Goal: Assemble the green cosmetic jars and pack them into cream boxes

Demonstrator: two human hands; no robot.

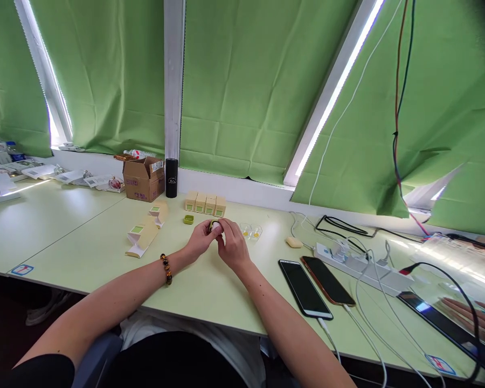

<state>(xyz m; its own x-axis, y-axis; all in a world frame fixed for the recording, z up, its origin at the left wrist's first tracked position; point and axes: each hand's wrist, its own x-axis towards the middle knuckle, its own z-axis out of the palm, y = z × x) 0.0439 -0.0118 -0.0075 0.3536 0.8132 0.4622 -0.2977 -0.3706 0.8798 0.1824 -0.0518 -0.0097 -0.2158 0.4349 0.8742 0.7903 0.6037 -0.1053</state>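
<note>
My left hand (199, 240) and my right hand (233, 243) come together above the table. Both are closed around one small item with a dark green rim and a white part (215, 225). Fingers cover much of it, so its kind is unclear. Just left of and behind the hands sits a small green square container (188, 219). To their right lies a clear plastic tray (250, 231) with yellow spots in its two round hollows. Several small cream boxes with green squares (205, 203) stand in a row behind. Opened cream packaging (143, 234) lies to the left.
A cardboard box (143, 179) and a black tumbler (171, 178) stand at the back left. On the right are two phones (305, 289) (327, 280), a white power strip (361, 268) with tangled cables, and a pale yellow lump (294, 242). Green curtains hang behind the table.
</note>
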